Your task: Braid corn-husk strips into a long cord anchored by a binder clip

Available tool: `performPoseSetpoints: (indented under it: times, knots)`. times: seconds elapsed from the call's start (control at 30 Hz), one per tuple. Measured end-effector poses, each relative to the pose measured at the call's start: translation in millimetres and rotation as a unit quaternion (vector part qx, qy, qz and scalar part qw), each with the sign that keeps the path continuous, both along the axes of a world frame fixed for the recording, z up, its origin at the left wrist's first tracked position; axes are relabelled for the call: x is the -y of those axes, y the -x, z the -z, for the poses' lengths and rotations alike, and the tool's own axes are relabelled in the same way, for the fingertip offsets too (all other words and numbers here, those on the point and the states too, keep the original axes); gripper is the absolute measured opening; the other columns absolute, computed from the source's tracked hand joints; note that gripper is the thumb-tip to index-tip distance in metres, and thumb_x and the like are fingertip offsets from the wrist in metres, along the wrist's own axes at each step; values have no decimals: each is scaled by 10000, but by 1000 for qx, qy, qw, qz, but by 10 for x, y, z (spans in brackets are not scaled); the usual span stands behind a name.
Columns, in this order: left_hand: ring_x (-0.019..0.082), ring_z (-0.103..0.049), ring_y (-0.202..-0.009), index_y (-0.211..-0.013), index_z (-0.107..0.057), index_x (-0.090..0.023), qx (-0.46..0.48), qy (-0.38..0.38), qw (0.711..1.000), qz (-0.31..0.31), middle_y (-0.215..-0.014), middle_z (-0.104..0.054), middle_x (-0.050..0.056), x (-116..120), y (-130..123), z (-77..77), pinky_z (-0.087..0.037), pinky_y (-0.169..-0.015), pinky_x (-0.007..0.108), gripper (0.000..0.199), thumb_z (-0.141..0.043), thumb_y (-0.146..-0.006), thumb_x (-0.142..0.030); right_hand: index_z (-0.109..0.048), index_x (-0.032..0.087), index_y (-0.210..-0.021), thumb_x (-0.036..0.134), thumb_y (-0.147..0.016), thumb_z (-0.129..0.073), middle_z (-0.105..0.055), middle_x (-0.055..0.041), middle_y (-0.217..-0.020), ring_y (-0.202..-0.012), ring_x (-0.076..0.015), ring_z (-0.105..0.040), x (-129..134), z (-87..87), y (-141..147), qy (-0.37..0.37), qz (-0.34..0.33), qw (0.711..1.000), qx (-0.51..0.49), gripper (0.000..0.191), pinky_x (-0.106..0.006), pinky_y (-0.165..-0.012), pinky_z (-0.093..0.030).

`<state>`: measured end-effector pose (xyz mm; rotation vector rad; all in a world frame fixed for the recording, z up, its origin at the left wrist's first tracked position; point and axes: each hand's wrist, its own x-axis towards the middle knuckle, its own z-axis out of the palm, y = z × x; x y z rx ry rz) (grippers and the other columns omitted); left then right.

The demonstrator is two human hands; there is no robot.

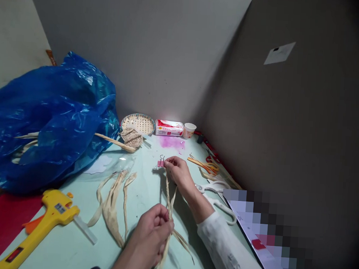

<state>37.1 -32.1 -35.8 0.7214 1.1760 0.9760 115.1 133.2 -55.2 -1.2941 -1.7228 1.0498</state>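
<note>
In the head view, a braided strip of dried husk (168, 197) is seen stretched along the pale green table (145, 189), running from a pink binder clip (160, 162) at its far end back toward the person. The right hand (178, 171) is extended forward, its forearm in a white sleeve (229, 252) angled across the table from the lower right; its fingers are curled and pinched on the top of the braid, just beside the clip. The left hand (151, 229) is held nearer the body, wrist raised, fingers closed into a loose fist around the lower part of the braid, from which loose husk ends trail downward.

Loose husk strips (113, 203) are laid just left of the braid. A yellow glue gun (42, 223) lies at the lower left, beside a large blue plastic bag (51, 117). White scissors (215, 194) rest near the right forearm, with orange scissors (205, 165) beyond them. A round woven tray (139, 124), a tissue pack (169, 128) and a small cup (189, 130) are set against the far wall.
</note>
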Motion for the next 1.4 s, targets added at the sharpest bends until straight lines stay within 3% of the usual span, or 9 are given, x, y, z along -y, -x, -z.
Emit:
performPoseSetpoints:
  times: [0.17,0.53,0.7,0.8,0.87,0.93,1.03,1.2,1.4]
  knots:
    - [0,-193,-331,-719,-414,-219,-14,-1,1000,-9,-515,-371,-130,-114,17,59,-109,-342,160,238,-605,-746,-358,-587,153,-1167,318,-936,-567,-607,-85,-1169,-991,-212,-618,18,-12,40,-21,35,991,127,285,-417,-843,-526]
    - [2,-211,-369,-732,-431,-209,-48,-11,999,3,-580,-382,-112,-56,72,98,-134,-332,136,196,-585,-767,-325,-617,136,-1075,321,-940,-554,-644,-74,-1053,-930,-200,-632,164,-208,33,-44,11,953,300,238,-398,-818,-518]
    - [7,-193,-361,-745,-443,-213,-62,15,998,2,-553,-376,-115,-41,64,111,-111,-326,143,234,-615,-744,-371,-624,81,-1060,142,-901,-492,-659,-194,-999,-930,-282,-618,371,-371,-9,-80,14,951,297,215,-384,-787,-429]
    - [9,-194,-372,-759,-439,-213,-53,21,998,7,-550,-363,-117,-19,68,67,-94,-344,144,228,-612,-755,-360,-619,133,-1084,192,-904,-508,-682,-122,-980,-883,-221,-608,575,-591,-244,-96,-6,961,258,220,-303,-754,-407]
    - [12,-198,-394,-781,-441,-210,-40,17,999,19,-561,-352,-116,-3,76,25,-89,-366,143,208,-596,-784,-349,-660,169,-929,263,-920,-509,-691,-41,-850,-722,-151,-588,729,-730,-475,-86,-48,972,216,178,-239,-648,-393]
    - [15,-196,-413,-800,-447,-206,-29,13,999,29,-574,-338,-115,11,81,-11,-91,-383,148,198,-593,-803,-341,-676,162,-800,334,-924,-514,-655,-20,-717,-598,-126,-519,887,-792,-689,-40,-126,982,138,267,-230,-554,-344]
    - [17,-214,-433,-813,-457,-199,-23,9,999,28,-599,-342,-109,26,74,-31,-108,-397,150,180,-601,-809,-306,-707,171,-817,373,-904,-554,-631,-3,-689,-606,-121,-501,1094,-673,-850,7,-182,974,134,268,-225,-554,-335]
    - [15,-245,-441,-853,-483,-188,-32,7,999,20,-614,-381,-99,34,67,-4,-145,-413,147,177,-615,-813,-299,-693,151,-808,434,-861,-607,-530,23,-616,-581,-106,-425,1241,-294,-796,114,-210,968,75,301,-211,-519,-305]
    - [4,-239,-424,-869,-504,-182,-44,31,998,32,-650,-469,-70,17,85,-23,-127,-394,153,264,-687,-760,-338,-661,151,-772,314,-898,-538,-617,-4,-701,-622,-106,-446,1205,-224,-833,150,-235,960,-8,240,-213,-589,-343]
